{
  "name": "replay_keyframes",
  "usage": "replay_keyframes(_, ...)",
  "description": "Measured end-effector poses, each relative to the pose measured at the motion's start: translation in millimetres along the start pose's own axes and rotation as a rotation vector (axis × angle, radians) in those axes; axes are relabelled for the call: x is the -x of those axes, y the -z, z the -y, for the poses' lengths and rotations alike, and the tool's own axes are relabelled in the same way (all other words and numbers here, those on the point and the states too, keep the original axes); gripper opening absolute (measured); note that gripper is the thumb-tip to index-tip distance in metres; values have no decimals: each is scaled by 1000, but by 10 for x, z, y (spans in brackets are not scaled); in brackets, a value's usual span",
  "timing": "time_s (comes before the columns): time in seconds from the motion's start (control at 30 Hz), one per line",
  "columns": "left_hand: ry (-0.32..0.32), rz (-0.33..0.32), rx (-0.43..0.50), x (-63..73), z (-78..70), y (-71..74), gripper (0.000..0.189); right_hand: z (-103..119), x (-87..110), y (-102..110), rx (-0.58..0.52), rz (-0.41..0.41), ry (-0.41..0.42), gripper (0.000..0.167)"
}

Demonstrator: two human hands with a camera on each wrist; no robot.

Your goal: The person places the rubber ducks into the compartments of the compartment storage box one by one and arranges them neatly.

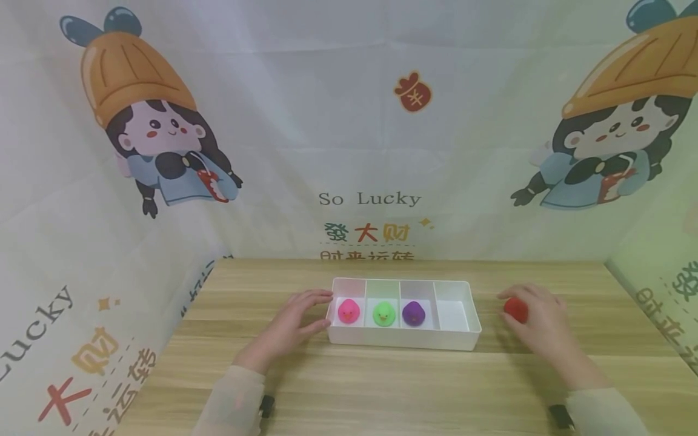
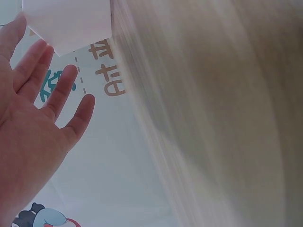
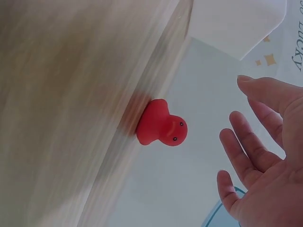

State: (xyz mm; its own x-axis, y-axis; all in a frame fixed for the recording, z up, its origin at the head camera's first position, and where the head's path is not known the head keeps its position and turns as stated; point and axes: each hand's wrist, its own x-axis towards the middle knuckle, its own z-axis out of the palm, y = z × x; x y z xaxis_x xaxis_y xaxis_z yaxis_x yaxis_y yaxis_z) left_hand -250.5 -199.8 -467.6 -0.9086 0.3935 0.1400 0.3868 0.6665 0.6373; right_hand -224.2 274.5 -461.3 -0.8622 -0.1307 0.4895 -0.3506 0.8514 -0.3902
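A white divided box [image 1: 403, 339] stands on the table, holding a pink rubber duck [image 1: 348, 311], a green rubber duck [image 1: 384, 314] and a purple rubber duck [image 1: 414, 313], each in its own compartment; the rightmost compartment is bare. My left hand [image 1: 289, 322] is at the box's left end, its extended fingertips at the wall. In the left wrist view, the fingers of that hand [image 2: 61, 94] are spread beside the white box wall [image 2: 71, 23]. To the right of the box, my right hand [image 1: 545, 330] hovers over a red rubber duck [image 3: 163, 124], fingers extended and apart from it.
The wood-grain table [image 1: 398, 387] meets a printed cloth backdrop [image 1: 349, 151] at its far edge and at both sides. Table surface separates the red duck from the box's right end.
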Motion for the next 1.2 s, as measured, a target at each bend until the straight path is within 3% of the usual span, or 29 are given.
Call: replay_keyframes(1.2, 11, 2, 2, 7, -5, -1, 51, -261, 74, 54, 60, 66, -57, 44)
